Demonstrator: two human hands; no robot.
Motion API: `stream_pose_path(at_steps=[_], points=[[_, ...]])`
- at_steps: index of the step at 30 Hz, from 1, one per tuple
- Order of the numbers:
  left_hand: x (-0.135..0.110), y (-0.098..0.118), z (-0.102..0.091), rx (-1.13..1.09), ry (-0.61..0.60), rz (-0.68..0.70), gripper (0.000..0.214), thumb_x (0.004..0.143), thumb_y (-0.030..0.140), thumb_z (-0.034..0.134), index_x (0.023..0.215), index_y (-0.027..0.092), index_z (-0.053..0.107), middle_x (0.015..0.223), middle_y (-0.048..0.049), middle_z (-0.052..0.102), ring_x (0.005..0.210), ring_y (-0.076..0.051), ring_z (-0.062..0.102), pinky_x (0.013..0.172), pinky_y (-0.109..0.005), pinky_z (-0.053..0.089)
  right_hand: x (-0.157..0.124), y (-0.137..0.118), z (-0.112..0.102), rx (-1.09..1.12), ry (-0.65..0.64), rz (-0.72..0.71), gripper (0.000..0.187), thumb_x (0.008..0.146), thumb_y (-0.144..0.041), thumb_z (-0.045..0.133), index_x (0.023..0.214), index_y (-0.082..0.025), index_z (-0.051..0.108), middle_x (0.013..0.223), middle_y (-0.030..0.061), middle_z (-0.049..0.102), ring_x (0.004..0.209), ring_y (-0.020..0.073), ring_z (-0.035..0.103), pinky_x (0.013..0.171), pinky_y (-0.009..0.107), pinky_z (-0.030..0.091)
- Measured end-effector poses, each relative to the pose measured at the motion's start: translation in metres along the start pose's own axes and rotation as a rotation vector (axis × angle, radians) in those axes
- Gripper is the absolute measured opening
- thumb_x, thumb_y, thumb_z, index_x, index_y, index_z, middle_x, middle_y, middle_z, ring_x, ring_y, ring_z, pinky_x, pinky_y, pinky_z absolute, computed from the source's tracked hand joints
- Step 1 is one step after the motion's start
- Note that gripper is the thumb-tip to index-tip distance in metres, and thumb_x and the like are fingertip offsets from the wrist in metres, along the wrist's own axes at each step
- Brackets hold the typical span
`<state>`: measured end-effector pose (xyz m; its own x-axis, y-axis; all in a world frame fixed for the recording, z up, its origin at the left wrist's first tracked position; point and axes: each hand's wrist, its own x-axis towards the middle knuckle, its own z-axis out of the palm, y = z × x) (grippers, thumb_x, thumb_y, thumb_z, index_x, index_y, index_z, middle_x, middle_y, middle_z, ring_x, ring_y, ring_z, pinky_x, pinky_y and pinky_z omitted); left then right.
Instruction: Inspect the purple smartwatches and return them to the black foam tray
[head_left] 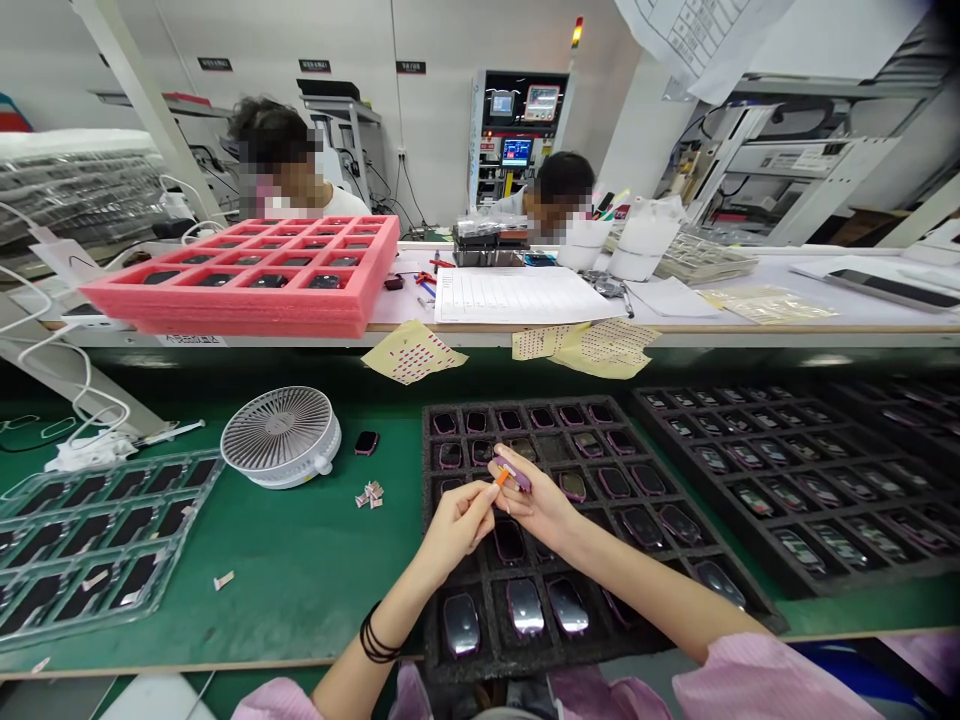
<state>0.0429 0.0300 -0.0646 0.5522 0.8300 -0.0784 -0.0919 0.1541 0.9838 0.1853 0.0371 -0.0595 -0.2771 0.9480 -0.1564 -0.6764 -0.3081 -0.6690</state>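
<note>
Over a black foam tray (544, 665), my two hands meet at a small purple-framed watch case (519, 478). My right hand (541, 508) is closed around the case from the right. From the other side my left hand (459, 522) pinches a small orange strip (501, 478) against it; whether the strip is stuck to the case I cannot tell. Beneath the hands, the tray's compartments hold several purple-rimmed watch cases, such as a glossy one (460, 625) at the front left. Forearms and hands hide some of the compartments.
To the left stand a white fan (281, 435) and a clear tray (161, 570) of dark screens. A loose watch case (367, 442) and small paper scraps (369, 495) lie nearby. More foam trays (739, 470) sit right. A pink foam tray (247, 305) rests on the shelf; two people sit beyond.
</note>
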Motion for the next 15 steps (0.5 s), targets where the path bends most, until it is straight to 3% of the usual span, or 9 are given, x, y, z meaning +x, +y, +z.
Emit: stream_pose_path(at_steps=[5, 8, 15], points=[[0.005, 0.002, 0.002, -0.023, 0.082, 0.017, 0.050, 0.074, 0.066, 0.058, 0.068, 0.016, 0.052, 0.040, 0.0107, 0.032, 0.033, -0.003, 0.021, 0.035, -0.018, 0.020, -0.003, 0.012, -0.004, -0.135, 0.056, -0.060, 0.025, 0.079, -0.036, 0.068, 0.081, -0.021, 0.049, 0.051, -0.0094, 0.045, 0.034, 0.0024, 0.024, 0.033, 0.015, 0.022], [0.007, 0.001, 0.002, -0.019, 0.095, 0.038, 0.050, 0.071, 0.065, 0.062, 0.066, 0.016, 0.051, 0.043, 0.0089, 0.037, 0.036, -0.004, 0.027, 0.038, -0.019, 0.025, -0.004, 0.015, -0.009, -0.267, 0.074, -0.080, 0.027, 0.078, -0.041, 0.068, 0.089, -0.022, 0.052, 0.056, -0.0080, 0.047, 0.039, 0.0051, 0.034, 0.037, 0.017, 0.027], [0.009, -0.013, -0.027, 0.076, 0.203, -0.034, 0.054, 0.070, 0.069, 0.058, 0.062, 0.018, 0.045, 0.040, 0.0111, 0.029, 0.034, -0.003, 0.020, 0.036, -0.019, 0.013, 0.000, -0.008, -0.035, -0.556, 0.225, -0.291, 0.035, 0.077, -0.050, 0.068, 0.089, -0.022, 0.050, 0.062, -0.0082, 0.045, 0.044, 0.0058, 0.037, 0.043, 0.021, 0.032]])
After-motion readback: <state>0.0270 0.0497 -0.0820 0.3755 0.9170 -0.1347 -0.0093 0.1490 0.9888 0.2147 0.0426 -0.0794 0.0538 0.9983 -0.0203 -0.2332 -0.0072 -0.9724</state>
